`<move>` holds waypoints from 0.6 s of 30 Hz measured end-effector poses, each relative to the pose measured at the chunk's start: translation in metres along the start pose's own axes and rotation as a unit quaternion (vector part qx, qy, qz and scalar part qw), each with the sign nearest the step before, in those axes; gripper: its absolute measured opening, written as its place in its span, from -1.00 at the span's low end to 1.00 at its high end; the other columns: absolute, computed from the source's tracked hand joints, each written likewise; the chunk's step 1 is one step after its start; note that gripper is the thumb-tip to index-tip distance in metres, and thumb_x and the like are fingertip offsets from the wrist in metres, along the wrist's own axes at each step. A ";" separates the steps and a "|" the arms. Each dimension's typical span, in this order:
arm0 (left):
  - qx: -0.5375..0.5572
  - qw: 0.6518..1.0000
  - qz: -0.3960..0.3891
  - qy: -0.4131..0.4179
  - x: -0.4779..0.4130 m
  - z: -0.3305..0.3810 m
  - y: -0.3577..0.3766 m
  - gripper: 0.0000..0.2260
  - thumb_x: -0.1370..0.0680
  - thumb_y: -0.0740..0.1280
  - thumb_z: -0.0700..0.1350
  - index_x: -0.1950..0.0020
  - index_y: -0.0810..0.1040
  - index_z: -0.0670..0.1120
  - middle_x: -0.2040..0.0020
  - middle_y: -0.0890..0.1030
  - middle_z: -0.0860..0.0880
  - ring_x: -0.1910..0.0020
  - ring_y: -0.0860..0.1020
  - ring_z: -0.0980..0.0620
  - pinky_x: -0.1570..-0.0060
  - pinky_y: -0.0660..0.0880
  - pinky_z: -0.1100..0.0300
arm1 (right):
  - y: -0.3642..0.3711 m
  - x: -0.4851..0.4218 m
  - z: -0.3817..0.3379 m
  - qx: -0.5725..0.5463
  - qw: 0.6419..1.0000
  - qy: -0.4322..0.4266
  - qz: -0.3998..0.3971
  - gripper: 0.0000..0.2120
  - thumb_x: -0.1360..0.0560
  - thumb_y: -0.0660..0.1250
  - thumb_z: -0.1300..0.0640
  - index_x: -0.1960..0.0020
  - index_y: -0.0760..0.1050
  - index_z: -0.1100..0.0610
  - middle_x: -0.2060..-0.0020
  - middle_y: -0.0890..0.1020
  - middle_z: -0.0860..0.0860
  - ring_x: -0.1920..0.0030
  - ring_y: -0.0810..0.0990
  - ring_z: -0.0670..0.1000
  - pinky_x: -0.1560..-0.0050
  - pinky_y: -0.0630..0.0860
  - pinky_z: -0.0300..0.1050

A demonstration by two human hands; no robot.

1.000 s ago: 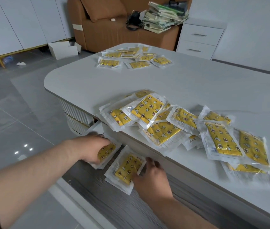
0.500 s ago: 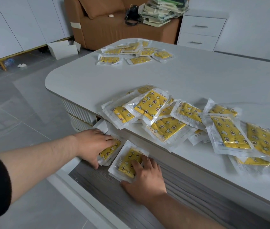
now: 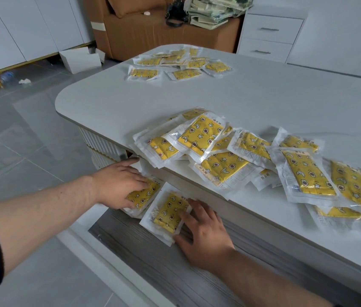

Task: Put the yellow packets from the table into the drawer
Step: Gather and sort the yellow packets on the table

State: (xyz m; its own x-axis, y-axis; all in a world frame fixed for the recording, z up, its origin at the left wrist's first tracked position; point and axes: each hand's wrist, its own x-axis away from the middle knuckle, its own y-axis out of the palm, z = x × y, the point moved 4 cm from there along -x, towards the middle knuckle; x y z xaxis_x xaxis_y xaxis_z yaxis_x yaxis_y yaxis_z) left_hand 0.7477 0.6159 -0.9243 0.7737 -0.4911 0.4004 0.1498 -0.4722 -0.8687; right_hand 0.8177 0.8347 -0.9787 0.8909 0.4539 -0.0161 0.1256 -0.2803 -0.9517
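Since the earlier frame the right hand (image 3: 199, 231) has slid further onto its yellow packet (image 3: 170, 212) and nudged it up beside the left one, while the left hand (image 3: 119, 185) has stayed flat on its own packet (image 3: 143, 194). Both packets lie in the open drawer (image 3: 144, 258), just below the near edge of the surface (image 3: 252, 94). Both hands are spread open, palms down, fingers pressing the packets flat rather than gripping them. The right-hand packet's long axis runs from the drawer's front up toward the surface edge, tilted a little to the right. The next load is the big heap of yellow packets (image 3: 223, 160) on the surface, directly above and beyond the drawer; it lies up and to the right of both hands, with the right hand nearer most of it and the left hand nearer the packets overhanging the edge. A second cluster of packets (image 3: 179, 65) sits on the far end of the surface, well apart from the drawer. Each clear wrapper holds yellow fabric printed with stars, moons and flowers; the small printed labels are too fine to read.
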 end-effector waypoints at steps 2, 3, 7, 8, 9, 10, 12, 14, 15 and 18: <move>0.002 1.000 -0.018 -0.005 -0.002 -0.001 0.001 -0.38 -0.51 0.16 0.30 -0.52 0.14 0.13 -0.54 0.16 0.12 -0.53 0.05 0.08 -0.37 -0.37 0.08 | 0.000 -0.003 -0.001 0.026 0.999 -0.028 -0.019 -0.48 -0.43 0.14 -0.31 -0.28 0.45 -0.08 -0.28 0.53 0.06 -0.29 0.51 0.17 -0.20 0.52 0.14; 0.007 1.000 -0.020 -0.012 -0.003 -0.002 0.001 -0.38 -0.51 0.17 0.30 -0.52 0.14 0.14 -0.53 0.17 0.13 -0.53 0.05 0.08 -0.39 -0.35 0.06 | -0.001 -0.006 -0.004 0.036 0.999 -0.033 -0.022 -0.49 -0.43 0.13 -0.32 -0.27 0.47 -0.10 -0.27 0.55 0.04 -0.26 0.54 0.16 -0.17 0.52 0.11; 0.020 0.999 -0.011 -0.027 -0.004 -0.007 0.005 -0.35 -0.46 0.20 0.35 -0.50 0.17 0.17 -0.48 0.30 0.14 -0.50 0.13 0.08 -0.43 -0.30 0.04 | 0.002 -0.020 -0.016 0.037 0.997 -0.050 -0.055 -0.46 -0.52 0.10 -0.28 -0.43 0.32 -0.09 -0.46 0.31 0.07 -0.47 0.24 0.21 -0.42 0.17 0.18; 0.018 0.999 -0.007 -0.030 -0.005 -0.008 0.006 -0.34 -0.45 0.20 0.36 -0.50 0.18 0.18 -0.46 0.34 0.14 -0.50 0.15 0.08 -0.43 -0.29 0.04 | 0.005 -0.022 -0.014 0.028 0.996 -0.044 -0.073 -0.46 -0.54 0.11 -0.26 -0.46 0.26 -0.08 -0.50 0.23 0.08 -0.50 0.14 0.22 -0.46 0.06 0.17; 0.017 0.999 -0.003 -0.032 -0.006 -0.008 0.007 -0.34 -0.45 0.20 0.37 -0.50 0.19 0.18 -0.44 0.37 0.14 -0.49 0.16 0.08 -0.43 -0.29 0.04 | 0.006 -0.024 -0.014 0.027 0.996 -0.045 -0.065 -0.47 -0.55 0.13 -0.23 -0.46 0.26 -0.07 -0.50 0.21 0.09 -0.50 0.12 0.23 -0.46 0.03 0.16; 0.017 0.999 0.002 -0.033 -0.007 -0.008 0.008 -0.34 -0.44 0.20 0.37 -0.49 0.20 0.18 -0.41 0.41 0.13 -0.48 0.18 0.07 -0.43 -0.28 0.04 | 0.005 -0.026 -0.015 0.030 0.997 -0.047 -0.053 -0.49 -0.54 0.15 -0.21 -0.44 0.28 -0.06 -0.49 0.25 0.10 -0.48 0.16 0.24 -0.45 0.06 0.17; 0.018 0.999 0.008 -0.035 -0.009 -0.007 0.008 -0.34 -0.43 0.21 0.38 -0.48 0.22 0.19 -0.35 0.47 0.12 -0.46 0.21 0.07 -0.44 -0.27 0.03 | 0.004 -0.029 -0.017 0.037 0.997 -0.042 -0.049 -0.51 -0.53 0.17 -0.20 -0.40 0.34 -0.06 -0.44 0.33 0.09 -0.43 0.24 0.25 -0.43 0.11 0.17; 0.019 0.999 0.010 -0.038 -0.010 -0.007 0.008 -0.34 -0.42 0.22 0.38 -0.47 0.23 0.19 -0.33 0.50 0.11 -0.44 0.22 0.07 -0.44 -0.26 0.03 | 0.003 -0.032 -0.019 0.037 0.997 -0.034 -0.057 -0.53 -0.51 0.18 -0.20 -0.36 0.38 -0.05 -0.40 0.37 0.08 -0.38 0.29 0.24 -0.42 0.13 0.17; 0.019 0.999 0.010 -0.039 -0.009 -0.008 0.008 -0.34 -0.42 0.22 0.38 -0.47 0.23 0.19 -0.32 0.50 0.11 -0.44 0.23 0.06 -0.44 -0.26 0.03 | 0.002 -0.033 -0.020 0.040 0.997 -0.032 -0.057 -0.53 -0.50 0.20 -0.20 -0.34 0.40 -0.04 -0.37 0.41 0.09 -0.35 0.33 0.24 -0.40 0.16 0.17; 0.025 0.999 0.014 -0.041 -0.007 -0.007 0.009 -0.37 -0.44 0.20 0.37 -0.47 0.24 0.19 -0.33 0.50 0.08 -0.45 0.22 0.05 -0.44 -0.28 0.03 | 0.004 -0.032 -0.023 0.076 0.996 -0.030 -0.046 -0.50 -0.42 0.25 -0.21 -0.28 0.45 -0.01 -0.22 0.54 0.10 -0.20 0.48 0.24 -0.29 0.34 0.20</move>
State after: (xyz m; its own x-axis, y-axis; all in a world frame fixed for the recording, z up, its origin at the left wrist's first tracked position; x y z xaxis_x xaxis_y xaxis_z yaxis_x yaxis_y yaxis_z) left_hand 0.7389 0.6100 -0.9326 0.8257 -0.4409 0.3518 0.1556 -0.4214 -0.8934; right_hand 0.8000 0.7999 -0.9747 0.8500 0.5233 0.0595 0.1339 -0.1054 -0.9854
